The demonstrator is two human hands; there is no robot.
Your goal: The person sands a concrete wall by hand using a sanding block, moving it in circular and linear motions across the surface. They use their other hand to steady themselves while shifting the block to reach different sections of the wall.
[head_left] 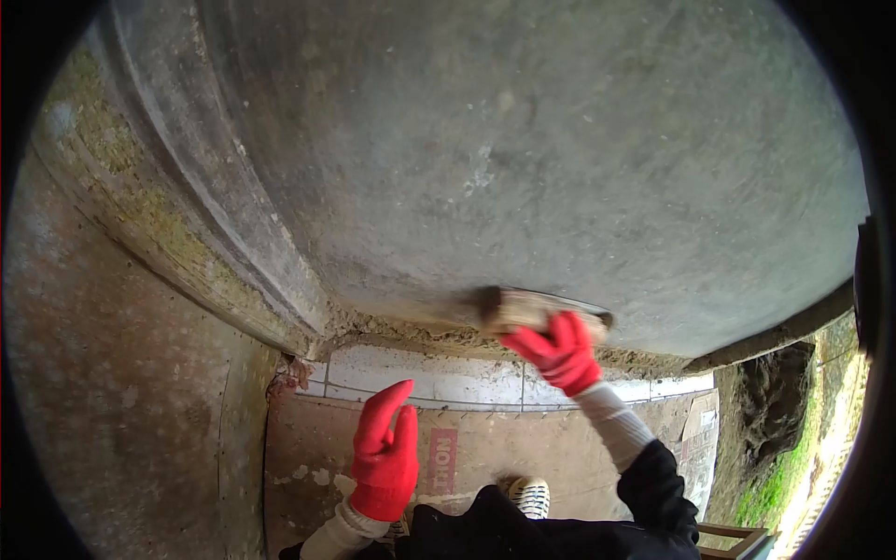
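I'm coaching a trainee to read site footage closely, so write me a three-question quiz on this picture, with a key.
1. Multiple choice: what does the right hand hold?
A) a hose
B) a block-shaped tool
C) a bucket
2. True or false: the left hand is also gripping that tool.
3. Short answer: what colour is the tile strip along the foot of the grey wall?

Key:
1. B
2. False; it is apart from the tool.
3. White
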